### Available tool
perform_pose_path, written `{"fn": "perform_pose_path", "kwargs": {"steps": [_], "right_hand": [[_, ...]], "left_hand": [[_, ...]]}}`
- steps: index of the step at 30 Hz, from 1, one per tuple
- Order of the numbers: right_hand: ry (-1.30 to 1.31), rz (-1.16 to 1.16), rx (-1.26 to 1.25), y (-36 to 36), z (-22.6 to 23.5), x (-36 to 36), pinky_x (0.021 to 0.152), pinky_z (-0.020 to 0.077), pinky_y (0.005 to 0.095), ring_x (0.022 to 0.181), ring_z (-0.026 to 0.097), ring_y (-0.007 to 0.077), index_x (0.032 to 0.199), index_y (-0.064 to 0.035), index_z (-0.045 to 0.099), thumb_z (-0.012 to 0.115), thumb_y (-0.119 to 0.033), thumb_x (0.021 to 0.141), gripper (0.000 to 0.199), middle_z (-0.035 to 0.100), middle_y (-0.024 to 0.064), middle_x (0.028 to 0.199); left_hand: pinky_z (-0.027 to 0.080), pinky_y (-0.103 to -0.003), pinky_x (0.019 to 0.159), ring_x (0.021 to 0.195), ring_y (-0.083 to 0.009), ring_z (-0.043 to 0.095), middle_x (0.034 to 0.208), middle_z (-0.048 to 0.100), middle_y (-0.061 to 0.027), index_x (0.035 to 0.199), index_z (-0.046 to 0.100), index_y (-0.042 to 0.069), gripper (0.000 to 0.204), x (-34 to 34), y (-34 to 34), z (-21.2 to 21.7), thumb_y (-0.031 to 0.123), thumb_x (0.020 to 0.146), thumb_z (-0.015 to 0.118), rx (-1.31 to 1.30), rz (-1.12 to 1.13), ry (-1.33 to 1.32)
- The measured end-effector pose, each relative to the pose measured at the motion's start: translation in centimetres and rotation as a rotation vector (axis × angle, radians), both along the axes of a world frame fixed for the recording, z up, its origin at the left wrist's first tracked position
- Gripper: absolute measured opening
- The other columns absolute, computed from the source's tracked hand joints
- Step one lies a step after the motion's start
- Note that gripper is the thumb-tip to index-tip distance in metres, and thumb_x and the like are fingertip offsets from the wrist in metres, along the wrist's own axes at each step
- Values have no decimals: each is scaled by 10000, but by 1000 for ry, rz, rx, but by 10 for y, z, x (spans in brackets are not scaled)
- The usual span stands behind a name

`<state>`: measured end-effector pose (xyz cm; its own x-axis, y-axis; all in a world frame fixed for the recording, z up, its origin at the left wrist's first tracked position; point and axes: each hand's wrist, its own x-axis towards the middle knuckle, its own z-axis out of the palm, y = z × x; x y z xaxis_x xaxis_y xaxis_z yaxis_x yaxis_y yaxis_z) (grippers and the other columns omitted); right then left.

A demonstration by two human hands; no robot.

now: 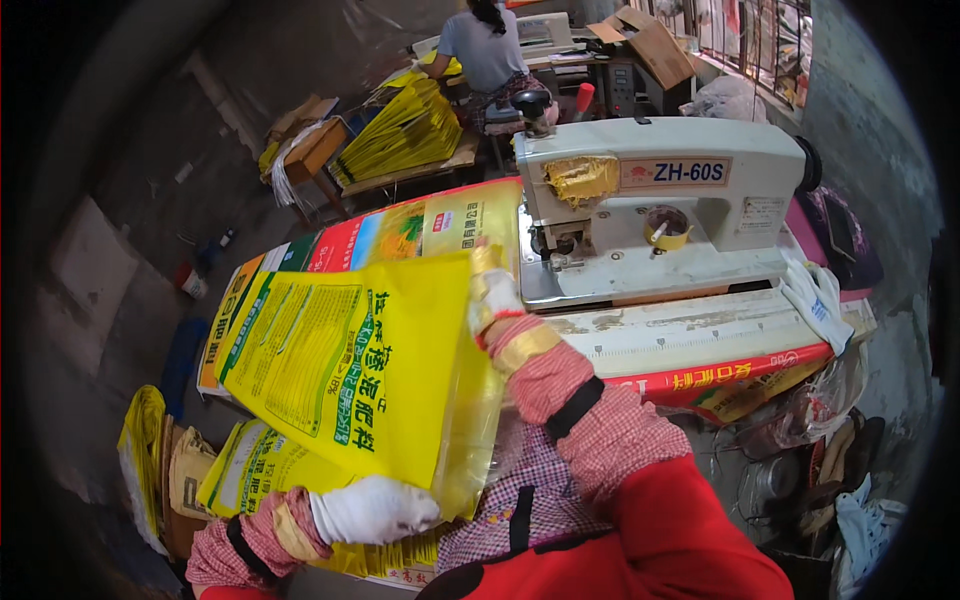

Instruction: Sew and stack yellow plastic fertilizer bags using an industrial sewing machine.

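A yellow printed plastic woven bag point(300, 350) is stretched between my two hands, tilted over the work table. My left hand point(375, 508), in a white glove, is closed on its near edge at the bottom of the view. Beside the sewing machine point(640, 200), my right hand point(490, 285) is closed at the bag's far right corner, its fingers wrapped in yellow tape. A clear plastic liner point(470, 430) shows along the bag's right side. The machine's needle area point(560, 245) is just right of my right hand. Under my left hand lie more yellow bags point(250, 470).
A red and yellow printed sheet point(390, 225) covers the table. White gloves point(815, 300) lie at the machine's right end. Folded yellow bags point(145, 450) stand at left. Farther back, a person point(485, 50) sits near a stack of yellow bags point(405, 130).
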<state>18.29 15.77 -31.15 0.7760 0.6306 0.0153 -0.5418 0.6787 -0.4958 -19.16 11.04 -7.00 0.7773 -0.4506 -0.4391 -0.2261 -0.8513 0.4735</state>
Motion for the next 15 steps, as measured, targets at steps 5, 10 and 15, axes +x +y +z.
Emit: {"fn": "perform_pose_path", "kwargs": {"steps": [5, 10, 15], "right_hand": [[604, 327, 139, -36, 168, -193, 846, 447, 338, 1056, 548, 218, 1217, -109, 505, 353, -340, 948, 385, 585, 46, 1151], [-1310, -80, -518, -70, 172, -199, 848, 449, 385, 974, 577, 329, 1221, -95, 498, 411, -429, 912, 463, 606, 154, 1099], [-1358, 340, -764, -67, 173, -205, 844, 439, 393, 961, 573, 360, 1220, -66, 498, 491, -539, 822, 618, 597, 209, 1078]], "left_hand": [[491, -339, 668, 732, -290, 604, 803, 622, -116, 866, 617, 35, 177, 27, 17, 54, 186, 781, 649, 11, 333, -282], [473, -345, 754, 902, -264, 589, 957, 616, -100, 938, 623, 63, 326, 128, 18, 83, 149, 635, 708, 501, -40, -1043], [483, -336, 715, 876, -241, 585, 898, 595, -78, 901, 586, 74, 263, 179, 27, 41, 165, 663, 653, 774, -160, -1000]]}}
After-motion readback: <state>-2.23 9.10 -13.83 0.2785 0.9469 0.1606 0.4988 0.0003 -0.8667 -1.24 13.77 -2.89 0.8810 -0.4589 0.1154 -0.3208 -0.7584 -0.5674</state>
